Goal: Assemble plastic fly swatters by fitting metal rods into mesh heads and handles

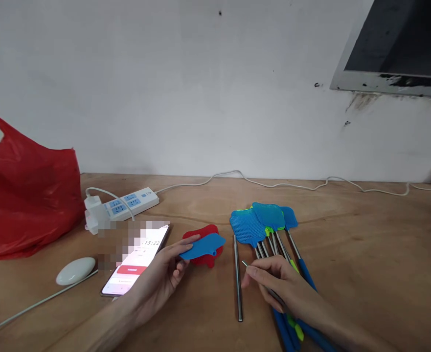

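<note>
My left hand (167,266) pinches a blue fly swatter head (203,246) by its edge, with its small socket facing toward my right hand. Beneath it, red fly swatter heads (211,263) lie on the table, partly covered. Between the thumb and fingers of my right hand (274,281) is a thin metal rod (245,264), its tip pointing up and left, apart from the blue head. A loose metal tube (238,288) lies just left of that hand. Behind and under the hand is a pile of assembled fly swatters (250,227) with blue and green heads and handles.
On the left, a lit phone (138,264) lies beside a white mouse-like object (76,271) and a power strip (134,203). A red plastic bag (28,195) stands at the far left. A white cable (274,185) runs along the wall.
</note>
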The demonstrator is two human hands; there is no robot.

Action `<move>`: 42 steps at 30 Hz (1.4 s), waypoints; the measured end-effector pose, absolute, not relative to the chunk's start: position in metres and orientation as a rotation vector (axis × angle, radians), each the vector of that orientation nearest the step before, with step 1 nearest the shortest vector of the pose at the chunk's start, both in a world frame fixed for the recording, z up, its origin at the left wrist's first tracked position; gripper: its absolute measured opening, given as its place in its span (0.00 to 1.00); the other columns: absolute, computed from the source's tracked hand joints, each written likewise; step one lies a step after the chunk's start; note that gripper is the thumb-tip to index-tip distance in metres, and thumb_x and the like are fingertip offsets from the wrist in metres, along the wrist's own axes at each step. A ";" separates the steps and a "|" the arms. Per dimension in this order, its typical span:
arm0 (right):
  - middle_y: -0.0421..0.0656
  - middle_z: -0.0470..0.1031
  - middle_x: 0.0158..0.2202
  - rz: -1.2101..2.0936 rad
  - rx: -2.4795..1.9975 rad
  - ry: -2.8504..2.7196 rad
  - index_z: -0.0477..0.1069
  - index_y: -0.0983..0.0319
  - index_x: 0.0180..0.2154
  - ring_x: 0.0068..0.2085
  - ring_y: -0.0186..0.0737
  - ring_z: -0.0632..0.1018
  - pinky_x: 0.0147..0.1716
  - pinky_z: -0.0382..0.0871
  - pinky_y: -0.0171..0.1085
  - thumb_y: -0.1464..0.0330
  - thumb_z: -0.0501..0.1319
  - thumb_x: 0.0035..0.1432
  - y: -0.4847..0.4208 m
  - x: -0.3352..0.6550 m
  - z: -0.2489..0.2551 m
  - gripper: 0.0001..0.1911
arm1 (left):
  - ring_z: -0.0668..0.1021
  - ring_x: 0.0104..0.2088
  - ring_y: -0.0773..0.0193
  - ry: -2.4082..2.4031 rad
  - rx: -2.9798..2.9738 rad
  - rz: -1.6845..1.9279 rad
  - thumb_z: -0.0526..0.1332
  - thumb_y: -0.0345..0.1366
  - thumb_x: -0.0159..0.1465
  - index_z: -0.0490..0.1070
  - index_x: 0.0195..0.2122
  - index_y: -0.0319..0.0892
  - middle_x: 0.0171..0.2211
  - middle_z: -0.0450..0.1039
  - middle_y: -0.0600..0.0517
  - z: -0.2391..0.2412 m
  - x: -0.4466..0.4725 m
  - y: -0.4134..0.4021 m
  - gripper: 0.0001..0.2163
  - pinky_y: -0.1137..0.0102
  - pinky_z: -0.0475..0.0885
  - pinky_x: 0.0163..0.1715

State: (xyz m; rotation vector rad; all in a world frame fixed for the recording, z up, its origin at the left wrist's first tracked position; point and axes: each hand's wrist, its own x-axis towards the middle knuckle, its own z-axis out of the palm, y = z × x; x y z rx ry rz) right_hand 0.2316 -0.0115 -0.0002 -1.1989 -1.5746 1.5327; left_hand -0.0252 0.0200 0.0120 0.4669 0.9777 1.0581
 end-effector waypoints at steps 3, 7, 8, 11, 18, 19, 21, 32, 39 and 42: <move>0.29 0.55 0.09 1.544 -1.182 -1.557 0.77 0.65 0.32 0.12 0.27 0.53 0.15 0.44 0.31 0.49 0.56 0.64 -0.010 0.232 -0.002 0.26 | 0.70 0.15 0.79 0.932 0.356 1.016 0.58 0.21 0.67 0.76 0.48 0.32 0.22 0.68 0.55 0.015 -0.024 0.020 0.11 0.89 0.69 0.13; 0.29 0.55 0.09 1.552 -1.165 -1.579 0.77 0.65 0.31 0.11 0.26 0.53 0.15 0.44 0.31 0.48 0.56 0.63 -0.010 0.231 0.000 0.26 | 0.68 0.13 0.78 0.911 0.298 1.019 0.57 0.20 0.68 0.77 0.44 0.31 0.21 0.67 0.55 0.019 -0.023 0.020 0.10 0.88 0.67 0.10; 0.29 0.55 0.09 1.552 -1.163 -1.584 0.77 0.65 0.31 0.12 0.26 0.53 0.15 0.44 0.31 0.48 0.57 0.63 -0.010 0.231 0.000 0.26 | 0.68 0.13 0.78 0.908 0.290 1.021 0.57 0.20 0.67 0.77 0.43 0.31 0.21 0.67 0.55 0.019 -0.023 0.020 0.10 0.88 0.66 0.09; 0.29 0.55 0.09 1.554 -1.151 -1.594 0.77 0.65 0.31 0.12 0.26 0.53 0.15 0.45 0.30 0.49 0.57 0.63 -0.011 0.231 0.000 0.26 | 0.68 0.12 0.79 0.903 0.286 1.020 0.57 0.19 0.66 0.78 0.42 0.31 0.20 0.67 0.56 0.019 -0.023 0.019 0.10 0.87 0.67 0.09; 0.29 0.55 0.09 1.551 -1.165 -1.588 0.76 0.64 0.31 0.12 0.26 0.54 0.15 0.44 0.31 0.49 0.57 0.63 -0.014 0.231 0.001 0.25 | 0.67 0.11 0.80 0.889 0.333 0.959 0.58 0.20 0.66 0.78 0.45 0.31 0.21 0.70 0.54 0.017 -0.023 0.016 0.11 0.88 0.63 0.08; 0.29 0.55 0.09 1.549 -1.176 -1.588 0.76 0.64 0.31 0.12 0.27 0.54 0.15 0.45 0.31 0.49 0.57 0.63 -0.014 0.231 0.002 0.25 | 0.67 0.11 0.80 0.889 0.334 0.943 0.59 0.21 0.66 0.78 0.45 0.31 0.20 0.69 0.54 0.017 -0.022 0.016 0.10 0.88 0.62 0.08; 0.29 0.55 0.09 1.548 -1.189 -1.592 0.76 0.64 0.30 0.12 0.27 0.54 0.16 0.45 0.31 0.48 0.57 0.63 -0.014 0.231 0.004 0.26 | 0.67 0.11 0.80 0.910 0.335 0.925 0.59 0.22 0.67 0.78 0.45 0.31 0.20 0.68 0.55 0.017 -0.021 0.014 0.10 0.88 0.61 0.08; 0.31 0.57 0.13 1.523 -1.143 -1.420 0.78 0.65 0.34 0.16 0.28 0.57 0.19 0.51 0.32 0.51 0.56 0.63 -0.015 0.233 0.009 0.25 | 0.66 0.11 0.81 0.958 0.418 0.909 0.61 0.24 0.66 0.78 0.46 0.34 0.26 0.75 0.51 0.014 -0.022 0.012 0.10 0.87 0.62 0.09; 0.33 0.61 0.18 1.501 -1.002 -1.599 0.78 0.62 0.47 0.20 0.29 0.61 0.21 0.53 0.31 0.52 0.60 0.64 -0.019 0.233 0.007 0.22 | 0.72 0.15 0.72 0.991 0.902 1.038 0.72 0.41 0.58 0.66 0.60 0.39 0.19 0.73 0.58 0.007 -0.020 0.013 0.31 0.81 0.68 0.13; 0.32 0.60 0.17 1.511 -0.986 -1.620 0.79 0.63 0.45 0.19 0.27 0.60 0.20 0.52 0.31 0.54 0.62 0.63 -0.017 0.231 0.008 0.20 | 0.75 0.15 0.65 1.015 1.160 1.082 0.71 0.48 0.59 0.56 0.65 0.36 0.16 0.73 0.58 0.007 -0.018 0.012 0.39 0.75 0.71 0.15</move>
